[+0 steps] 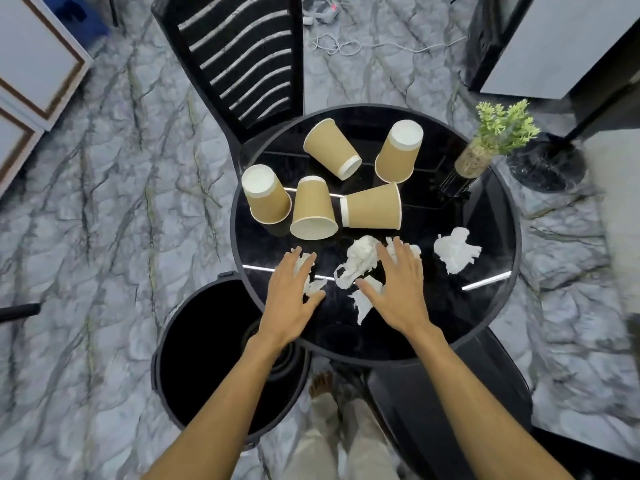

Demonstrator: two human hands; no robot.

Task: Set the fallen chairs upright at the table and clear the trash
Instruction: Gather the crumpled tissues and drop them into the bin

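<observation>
Several tan paper cups (pixel 313 209) lie tipped or stand upside down on the round black table (pixel 491 306). Crumpled white tissues are scattered across its near half: one (pixel 306 271) under my left hand (pixel 291 299), a bigger wad (pixel 360 261) beside my right hand (pixel 394 289), and another (pixel 455 249) farther right. Both hands hover flat with fingers spread over the tissues, touching them without closing. A black slatted chair (pixel 242 60) stands at the table's far side. An open black bin (pixel 207 358) sits on the floor at the near left.
A small green plant in a glass jar (pixel 485 150) stands at the table's right rim. Another black chair seat (pixel 450 403) is at the near right. Cables (pixel 339 43) lie on the marble floor beyond. My bare foot (pixel 322 382) shows below the table.
</observation>
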